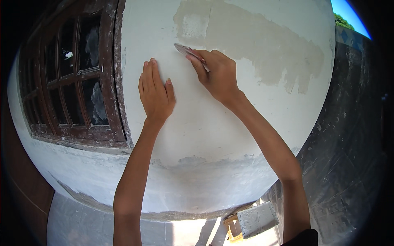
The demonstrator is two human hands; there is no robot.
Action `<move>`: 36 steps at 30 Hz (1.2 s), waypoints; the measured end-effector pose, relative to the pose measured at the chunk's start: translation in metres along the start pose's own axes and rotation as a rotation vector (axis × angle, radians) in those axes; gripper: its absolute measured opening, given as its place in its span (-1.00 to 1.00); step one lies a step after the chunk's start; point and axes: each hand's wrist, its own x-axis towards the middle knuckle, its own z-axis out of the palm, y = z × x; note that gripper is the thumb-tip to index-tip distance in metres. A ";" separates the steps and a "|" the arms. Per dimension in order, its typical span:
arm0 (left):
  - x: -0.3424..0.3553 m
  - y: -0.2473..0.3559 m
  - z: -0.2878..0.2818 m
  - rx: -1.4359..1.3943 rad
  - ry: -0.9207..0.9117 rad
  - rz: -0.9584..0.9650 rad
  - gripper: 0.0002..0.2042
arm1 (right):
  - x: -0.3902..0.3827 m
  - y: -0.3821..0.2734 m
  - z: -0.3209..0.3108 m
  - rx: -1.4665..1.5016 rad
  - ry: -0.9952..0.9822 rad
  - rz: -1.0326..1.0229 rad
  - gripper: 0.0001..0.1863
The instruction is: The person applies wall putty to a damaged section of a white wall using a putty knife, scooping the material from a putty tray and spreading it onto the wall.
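Observation:
My right hand [219, 74] is closed around a putty knife [184, 50], its blade pointing up and left near the wall. The white wall [197, 127] fills the middle of the view. Flat against it, to the left of the knife, rests my left hand [156, 92], with its fingers stretched upward and the thumb apart. Above and right of the knife spreads a patch of beige-grey putty [254, 35] with ragged lower edges. The knife's handle is mostly hidden in my grip.
A brown wooden window [76, 78] with dark panes and white smears stands at left. Below right, a grey putty-smeared tray [258, 220] sits by a wooden stool [234, 229]. Dark tiled wall [340, 151] runs along the right. Grey floor tiles [94, 227] lie below.

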 end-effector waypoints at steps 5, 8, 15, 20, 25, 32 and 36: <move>0.001 0.004 -0.003 0.033 -0.034 -0.025 -0.40 | 0.016 0.013 -0.006 0.064 0.076 0.094 -0.73; 0.000 0.001 -0.004 0.028 -0.021 -0.004 -0.41 | 0.026 0.014 -0.008 0.023 -0.071 0.182 -0.66; 0.001 0.002 -0.006 0.044 -0.017 0.002 -0.41 | 0.051 0.039 0.008 0.095 0.001 0.362 -0.52; 0.000 0.000 -0.003 0.028 -0.005 0.010 -0.39 | 0.046 0.072 -0.018 -0.080 0.239 0.572 -0.52; 0.005 0.001 -0.003 0.087 -0.029 0.002 -0.40 | 0.050 0.070 -0.034 0.047 0.469 0.678 -0.55; 0.014 -0.012 -0.011 0.066 -0.053 0.091 -0.39 | 0.064 0.045 0.023 -0.006 0.129 0.523 -0.32; 0.012 -0.013 -0.013 0.096 -0.058 0.077 -0.39 | 0.062 0.063 0.011 -0.180 0.172 0.538 -0.32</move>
